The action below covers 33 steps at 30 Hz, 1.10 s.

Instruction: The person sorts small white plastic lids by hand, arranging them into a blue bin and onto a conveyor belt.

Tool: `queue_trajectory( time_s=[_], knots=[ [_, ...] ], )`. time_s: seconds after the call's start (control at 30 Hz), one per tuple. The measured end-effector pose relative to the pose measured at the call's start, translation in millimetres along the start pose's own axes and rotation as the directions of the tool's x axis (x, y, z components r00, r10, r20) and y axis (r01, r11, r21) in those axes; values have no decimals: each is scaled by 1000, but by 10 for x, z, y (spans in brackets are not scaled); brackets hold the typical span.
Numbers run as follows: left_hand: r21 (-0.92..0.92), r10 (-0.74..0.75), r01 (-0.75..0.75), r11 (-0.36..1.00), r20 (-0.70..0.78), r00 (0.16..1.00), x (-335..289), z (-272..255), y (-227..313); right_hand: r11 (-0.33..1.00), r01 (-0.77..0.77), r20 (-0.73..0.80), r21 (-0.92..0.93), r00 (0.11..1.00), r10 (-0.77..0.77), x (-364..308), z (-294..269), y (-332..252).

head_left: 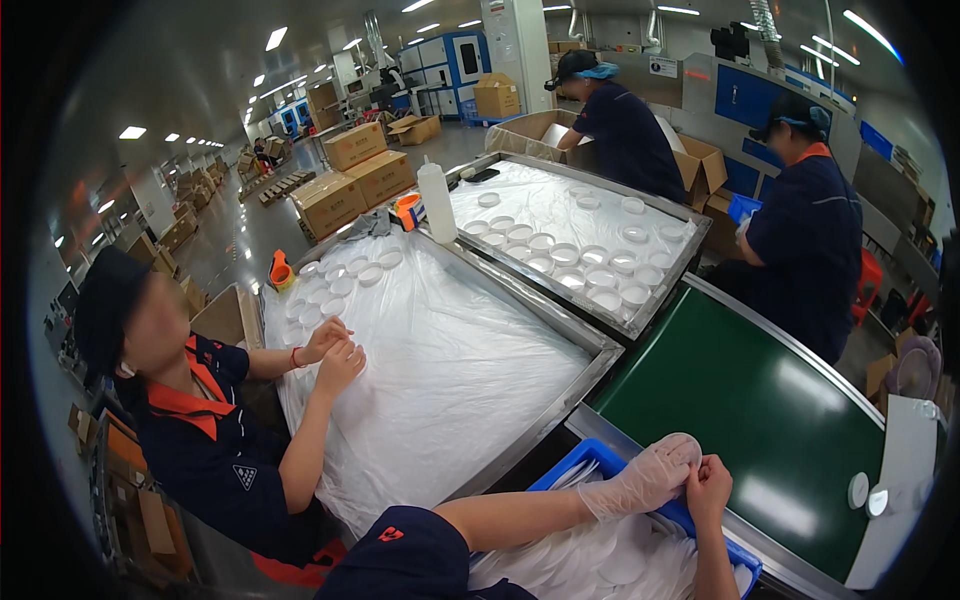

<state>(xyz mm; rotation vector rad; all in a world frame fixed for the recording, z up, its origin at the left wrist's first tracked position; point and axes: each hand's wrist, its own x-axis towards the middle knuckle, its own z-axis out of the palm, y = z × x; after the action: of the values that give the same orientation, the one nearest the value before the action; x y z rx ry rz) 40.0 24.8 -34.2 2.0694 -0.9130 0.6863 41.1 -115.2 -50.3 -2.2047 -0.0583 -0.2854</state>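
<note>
My left hand (640, 482), in a thin see-through glove, is closed around a small round whitish piece (686, 441), perhaps a shallow lid; its details are hard to make out. Bare, my right hand (709, 489) has its fingers pinched together against the near side of that piece. Both hands are above a blue bin (578, 458) filled with thin white flat pieces (610, 555). Two white round lids (858, 490) are at the right end of the green conveyor belt (740, 400), one lying near the belt's edge.
A plastic-covered table (440, 370) on the left holds several round lids, an orange tape dispenser (408, 211) and a squeeze bottle (436, 203). Another table (560, 205) beyond carries more lids. One person (200, 400) sits left; two (810, 230) work beyond the belt. Cartons (355, 170) stand behind.
</note>
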Motion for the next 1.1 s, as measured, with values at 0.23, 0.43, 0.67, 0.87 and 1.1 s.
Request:
queue_trajectory(
  time_s=[0.23,0.43,0.67,0.87,1.1],
  knots=[
    [-37,-5,6,999,33,999,32,-52,15,999,-18,9,44,1000,17,-3,6,-16],
    [-31,7,-7,999,5,1000,29,-35,4,999,-22,15,28,1000,22,0,8,7],
    [-31,0,0,1000,3,1000,27,-37,14,1000,-21,11,17,1000,20,-3,-3,-2],
    [-53,-19,20,998,25,1000,27,-46,12,1000,-6,8,25,1000,5,-10,-7,-46],
    [-45,-15,16,999,14,1000,20,-33,-5,1000,3,0,14,1000,-3,-3,12,-18]
  ],
)
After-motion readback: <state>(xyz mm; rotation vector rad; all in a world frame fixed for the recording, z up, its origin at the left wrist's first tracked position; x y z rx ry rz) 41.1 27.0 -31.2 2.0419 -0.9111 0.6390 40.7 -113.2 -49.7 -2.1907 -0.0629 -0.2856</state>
